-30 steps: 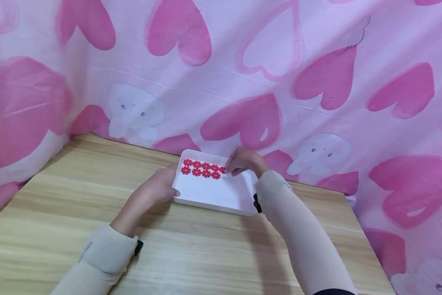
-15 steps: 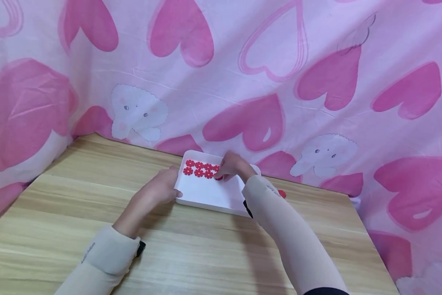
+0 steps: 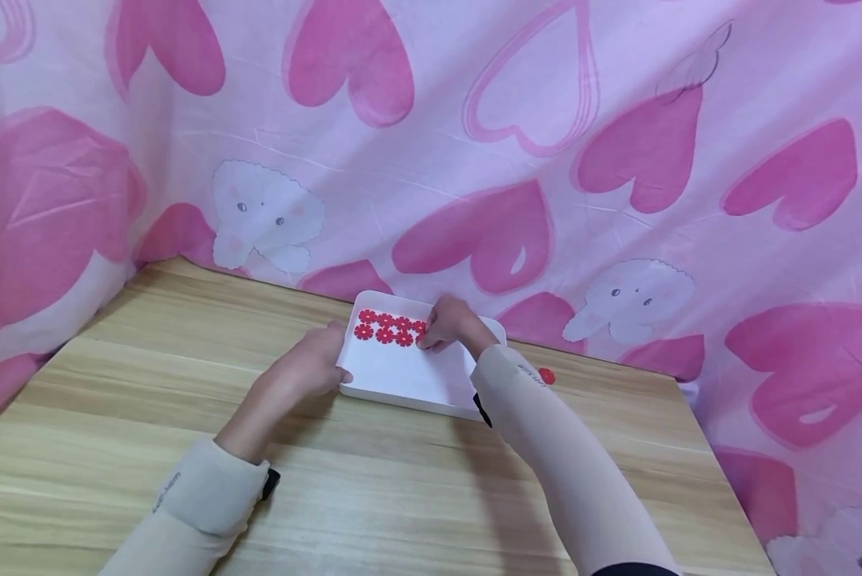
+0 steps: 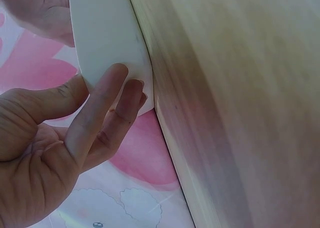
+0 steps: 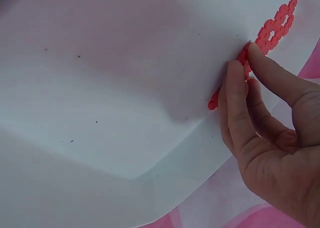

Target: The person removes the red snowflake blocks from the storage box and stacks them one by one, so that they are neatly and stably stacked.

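Observation:
A shallow white tray [image 3: 402,376] holds two rows of joined red flower-shaped discs [image 3: 385,320] toward its far left part. My left hand [image 3: 312,360] holds the tray's left side, thumb at the rim and fingers against the outer wall [image 4: 107,33]. Inside the tray, my right hand [image 3: 452,324] pinches a red disc [image 5: 243,54] between thumb and fingers at the right end of the nearer row. That hand hides part of both rows. In the right wrist view, another red disc [image 5: 213,102] shows behind the fingers, low against the tray floor.
One loose red disc [image 3: 547,376] lies on the wooden table [image 3: 359,496], right of the tray and close beside the right sleeve [image 3: 546,432]. A pink heart-patterned cloth [image 3: 431,160] hangs along the table's back edge.
My right hand has shifted from the far row's right end leftward and nearer, to the close row's end. The loose disc has come out from behind the sleeve. The left hand stays put.

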